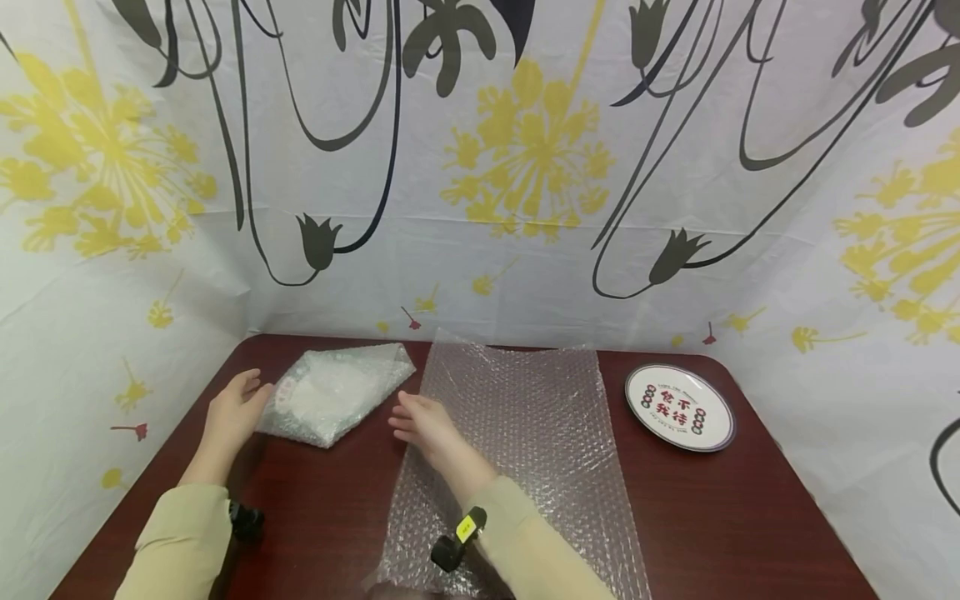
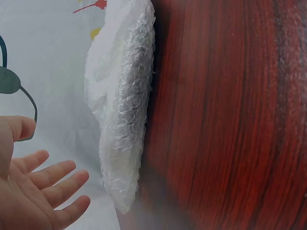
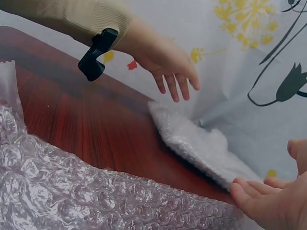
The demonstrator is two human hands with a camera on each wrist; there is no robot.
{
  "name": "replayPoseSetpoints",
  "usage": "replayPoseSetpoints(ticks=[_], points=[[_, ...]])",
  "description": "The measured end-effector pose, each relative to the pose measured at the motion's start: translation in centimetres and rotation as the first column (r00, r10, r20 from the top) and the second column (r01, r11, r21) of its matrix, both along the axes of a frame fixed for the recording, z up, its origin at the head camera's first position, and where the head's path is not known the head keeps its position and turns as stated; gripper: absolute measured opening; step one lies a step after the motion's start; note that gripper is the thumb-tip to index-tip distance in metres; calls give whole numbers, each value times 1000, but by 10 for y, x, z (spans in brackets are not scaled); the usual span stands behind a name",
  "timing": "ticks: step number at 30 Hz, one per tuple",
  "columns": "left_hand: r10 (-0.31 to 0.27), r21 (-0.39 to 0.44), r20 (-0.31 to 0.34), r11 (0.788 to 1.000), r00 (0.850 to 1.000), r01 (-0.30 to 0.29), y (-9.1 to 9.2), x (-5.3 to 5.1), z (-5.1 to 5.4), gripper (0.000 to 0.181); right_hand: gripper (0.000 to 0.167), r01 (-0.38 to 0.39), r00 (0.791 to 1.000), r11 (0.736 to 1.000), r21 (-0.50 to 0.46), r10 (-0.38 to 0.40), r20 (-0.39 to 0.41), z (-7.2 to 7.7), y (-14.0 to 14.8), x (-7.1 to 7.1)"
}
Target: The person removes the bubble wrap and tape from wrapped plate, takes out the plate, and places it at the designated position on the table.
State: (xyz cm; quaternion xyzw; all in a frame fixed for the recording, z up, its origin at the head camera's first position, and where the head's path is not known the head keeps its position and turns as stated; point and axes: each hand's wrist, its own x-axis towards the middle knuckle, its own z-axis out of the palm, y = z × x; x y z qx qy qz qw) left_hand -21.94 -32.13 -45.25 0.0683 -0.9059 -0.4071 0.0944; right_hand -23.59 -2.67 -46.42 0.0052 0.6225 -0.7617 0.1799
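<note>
A flat bundle wrapped in bubble wrap (image 1: 333, 392) lies at the back left of the table, pale and round inside, its contents blurred by the wrap. Beside its left end is my left hand (image 1: 234, 410), fingers loosely extended and holding nothing; the left wrist view shows that hand (image 2: 45, 191) with fingers spread, apart from the bundle (image 2: 125, 105). My right hand (image 1: 429, 427) hovers by the left edge of a spread bubble wrap sheet (image 1: 540, 433), to the right of the bundle. Its fingers (image 3: 254, 191) are relaxed, with nothing held.
A white plate (image 1: 678, 408) with red characters and a dark rim lies at the right of the dark red wooden table (image 1: 720, 517). Patterned white cloth (image 1: 420, 292) encloses the back and sides. The sheet's far end reaches the table's back edge.
</note>
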Motion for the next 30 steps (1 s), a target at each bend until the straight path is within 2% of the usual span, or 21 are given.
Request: replayPoseSetpoints(ticks=[8, 17, 23, 30], points=[[-13, 40, 70, 999, 997, 10, -3, -3, -3, 68, 66, -55, 997, 998, -45, 57, 57, -8, -10, -3], [-43, 67, 137, 997, 990, 34, -6, -5, -6, 77, 73, -65, 988, 987, -146, 83, 127, -17, -24, -5], [-33, 80, 179, 997, 983, 19, -7, -6, -5, 77, 76, -74, 984, 983, -169, 99, 146, -19, -30, -7], [-17, 87, 204, 996, 979, -1, -9, -14, -9, 74, 83, -79, 982, 981, -180, 108, 155, -22, -36, -7]])
